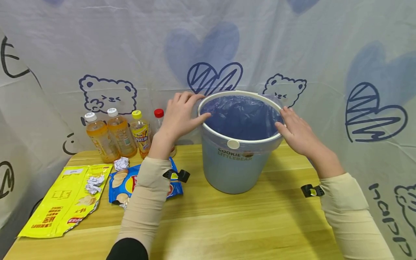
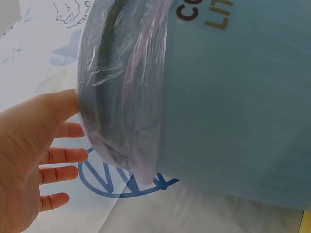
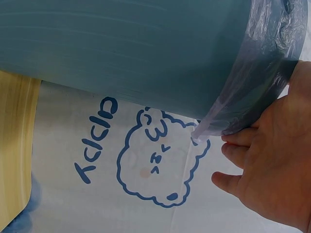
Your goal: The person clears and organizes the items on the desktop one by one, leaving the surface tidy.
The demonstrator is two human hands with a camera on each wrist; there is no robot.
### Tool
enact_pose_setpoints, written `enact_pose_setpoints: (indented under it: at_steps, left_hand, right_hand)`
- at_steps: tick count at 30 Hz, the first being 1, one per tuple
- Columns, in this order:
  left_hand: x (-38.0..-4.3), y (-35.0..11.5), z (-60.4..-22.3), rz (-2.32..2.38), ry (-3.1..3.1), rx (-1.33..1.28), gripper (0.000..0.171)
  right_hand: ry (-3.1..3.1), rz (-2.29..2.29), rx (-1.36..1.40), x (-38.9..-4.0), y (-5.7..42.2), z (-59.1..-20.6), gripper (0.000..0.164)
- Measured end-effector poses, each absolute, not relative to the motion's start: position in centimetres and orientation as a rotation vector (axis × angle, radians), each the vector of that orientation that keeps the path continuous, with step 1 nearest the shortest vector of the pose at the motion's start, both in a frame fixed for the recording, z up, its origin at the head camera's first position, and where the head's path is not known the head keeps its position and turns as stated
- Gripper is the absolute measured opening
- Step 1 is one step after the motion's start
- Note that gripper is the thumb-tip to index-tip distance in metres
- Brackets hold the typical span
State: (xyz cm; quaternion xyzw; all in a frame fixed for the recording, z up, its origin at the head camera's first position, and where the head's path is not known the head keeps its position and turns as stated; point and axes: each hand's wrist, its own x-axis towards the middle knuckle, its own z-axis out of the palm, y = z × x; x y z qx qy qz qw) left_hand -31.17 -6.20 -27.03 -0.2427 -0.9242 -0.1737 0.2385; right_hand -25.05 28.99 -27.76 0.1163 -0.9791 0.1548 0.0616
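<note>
A blue-grey trash bin [image 1: 234, 169] with a white rim stands on the wooden table. A thin translucent trash bag [image 1: 242, 115] lines it and is folded down over the rim, as the left wrist view also shows on the bag's outer fold [image 2: 141, 87]. At the left of the rim is my left hand [image 1: 182, 115], its fingers spread and fairly straight, the thumb at the rim's edge. My right hand [image 1: 299, 133] rests against the right side of the rim, fingers extended along the bag. In the right wrist view its fingertips touch the folded bag [image 3: 248, 73].
Several drink bottles [image 1: 121, 133] stand at the back left. Before them lie a blue chip bag [image 1: 118, 187], a flattened yellow chip bag [image 1: 55, 202] and crumpled paper balls [image 1: 121, 164]. A printed cloth [image 1: 146, 47] hangs behind the table [image 1: 247, 224].
</note>
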Motion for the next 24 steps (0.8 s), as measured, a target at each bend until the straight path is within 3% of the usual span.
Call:
enact_pose_setpoints:
  at_steps: [24]
  left_hand:
    - [-28.8, -10.9, -30.4, -0.455, -2.466, -0.625, 0.053]
  right_hand:
    - [-2.964, 0.478, 0.344, -25.0, 29.0, -27.7, 0.070]
